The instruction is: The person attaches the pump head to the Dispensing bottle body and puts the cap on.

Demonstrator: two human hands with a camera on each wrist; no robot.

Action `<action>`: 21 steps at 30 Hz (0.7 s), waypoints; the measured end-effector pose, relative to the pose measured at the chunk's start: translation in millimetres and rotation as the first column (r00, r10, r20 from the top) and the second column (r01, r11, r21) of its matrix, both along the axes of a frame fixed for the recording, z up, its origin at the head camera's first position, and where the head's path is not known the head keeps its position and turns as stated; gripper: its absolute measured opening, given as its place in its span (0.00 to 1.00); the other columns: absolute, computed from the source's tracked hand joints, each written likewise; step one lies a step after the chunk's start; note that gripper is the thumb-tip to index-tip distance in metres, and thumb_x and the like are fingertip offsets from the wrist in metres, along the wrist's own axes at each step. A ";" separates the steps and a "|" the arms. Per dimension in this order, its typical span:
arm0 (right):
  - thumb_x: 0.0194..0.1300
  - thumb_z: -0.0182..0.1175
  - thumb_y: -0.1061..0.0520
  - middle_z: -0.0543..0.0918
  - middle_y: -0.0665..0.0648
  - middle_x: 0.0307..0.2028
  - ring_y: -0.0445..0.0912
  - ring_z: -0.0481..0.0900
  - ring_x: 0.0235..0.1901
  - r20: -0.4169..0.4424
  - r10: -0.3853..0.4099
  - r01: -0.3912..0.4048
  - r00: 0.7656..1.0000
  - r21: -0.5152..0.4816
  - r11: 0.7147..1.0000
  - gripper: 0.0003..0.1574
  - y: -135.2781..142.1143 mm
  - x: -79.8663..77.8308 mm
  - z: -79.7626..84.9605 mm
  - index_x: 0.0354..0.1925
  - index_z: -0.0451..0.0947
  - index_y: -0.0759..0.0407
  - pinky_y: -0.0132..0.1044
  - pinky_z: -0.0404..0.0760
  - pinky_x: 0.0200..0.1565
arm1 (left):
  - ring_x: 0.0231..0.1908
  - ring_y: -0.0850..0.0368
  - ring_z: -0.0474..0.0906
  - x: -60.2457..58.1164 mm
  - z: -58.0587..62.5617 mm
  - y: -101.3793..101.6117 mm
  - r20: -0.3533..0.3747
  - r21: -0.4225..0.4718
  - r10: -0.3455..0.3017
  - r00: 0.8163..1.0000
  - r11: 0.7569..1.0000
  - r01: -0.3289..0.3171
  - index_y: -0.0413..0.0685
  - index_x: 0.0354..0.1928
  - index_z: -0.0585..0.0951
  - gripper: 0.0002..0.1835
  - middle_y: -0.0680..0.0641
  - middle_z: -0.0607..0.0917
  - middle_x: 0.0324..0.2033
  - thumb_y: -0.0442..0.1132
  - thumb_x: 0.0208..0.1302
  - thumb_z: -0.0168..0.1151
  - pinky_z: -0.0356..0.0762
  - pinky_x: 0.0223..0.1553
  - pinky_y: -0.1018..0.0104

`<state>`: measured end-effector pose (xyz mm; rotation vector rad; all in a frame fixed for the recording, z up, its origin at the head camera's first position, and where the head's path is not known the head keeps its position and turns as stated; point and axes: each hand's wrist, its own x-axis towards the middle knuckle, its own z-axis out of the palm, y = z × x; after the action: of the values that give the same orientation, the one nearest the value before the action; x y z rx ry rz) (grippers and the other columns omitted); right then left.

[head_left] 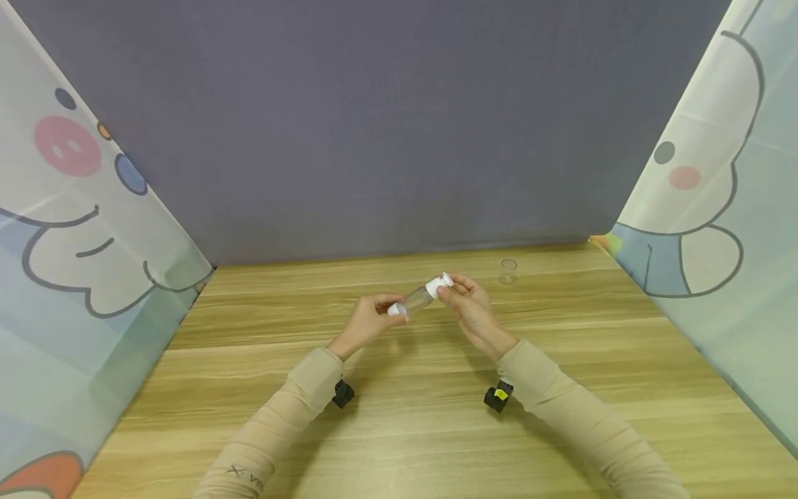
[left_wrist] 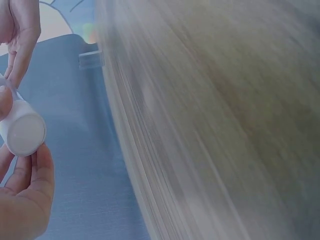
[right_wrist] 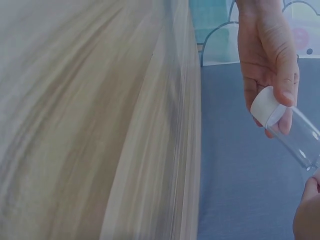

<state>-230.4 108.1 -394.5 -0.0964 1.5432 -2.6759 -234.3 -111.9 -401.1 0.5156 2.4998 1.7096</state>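
A clear cylindrical bottle (head_left: 418,299) with a white end on each side is held at a tilt above the table, between both hands. My left hand (head_left: 368,320) pinches its lower white end, thumb on one side and fingers on the other. At the raised end, my right hand (head_left: 474,312) grips the white top (head_left: 436,284), which carries a small white nozzle-like tip. The round face of the lower white end (left_wrist: 27,134) points at the camera in the left wrist view. Through the bottle's clear wall (right_wrist: 300,137), nothing shows inside in the right wrist view.
A small clear cup-shaped piece (head_left: 508,272) stands on the wooden table (head_left: 424,443), back right, beyond the right hand. Behind the table hangs a grey-blue curtain (head_left: 386,138), with cartoon-printed cloths at both sides.
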 end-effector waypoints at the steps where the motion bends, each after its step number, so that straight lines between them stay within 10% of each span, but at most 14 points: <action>1: 0.70 0.50 0.77 0.83 0.48 0.42 0.39 0.81 0.43 -0.002 0.003 -0.003 1.000 0.000 1.000 0.15 0.1 0.0 -0.1 0.51 0.68 0.65 0.28 0.80 0.53 | 0.48 0.44 0.84 -0.1 0.2 0.1 0.002 0.000 -0.001 1.000 1.000 0.001 0.35 0.58 0.82 0.23 0.35 0.82 0.55 0.33 0.60 0.72 0.86 0.44 0.62; 21: 0.64 0.62 0.74 0.83 0.49 0.39 0.40 0.81 0.42 0.001 0.053 -0.053 0.999 0.058 0.997 0.18 5.8 -2.3 -2.6 0.49 0.69 0.64 0.27 0.82 0.48 | 0.48 0.42 0.83 -0.4 -1.8 -2.2 0.001 -0.023 0.011 1.000 1.000 -0.011 0.33 0.56 0.82 0.22 0.34 0.82 0.54 0.32 0.61 0.72 0.86 0.45 0.60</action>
<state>-232.7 113.9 -397.1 -0.1341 1.5934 -2.5889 -234.7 -114.1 -402.9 0.4998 2.5226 1.6818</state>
